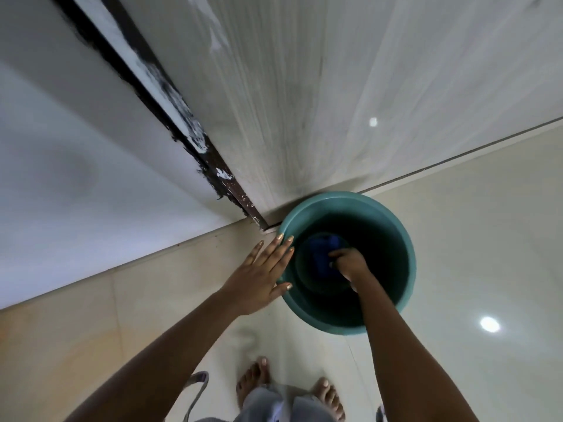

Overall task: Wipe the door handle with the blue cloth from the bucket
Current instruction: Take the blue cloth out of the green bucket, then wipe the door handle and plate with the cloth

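A teal bucket [405, 269] stands on the tiled floor against the foot of a pale door [304, 86]. At its bottom lies the blue cloth [320, 251]. My right hand [350, 264] is down inside the bucket with its fingers closed on the cloth. My left hand [262, 275] rests flat against the bucket's left rim, fingers spread. No door handle is in view.
A dark door frame [170, 117] runs up and left from the bucket, next to a white wall [76, 162]. Glossy beige floor tiles [472, 254] spread to the right. My bare feet [253, 379] stand just below the bucket.
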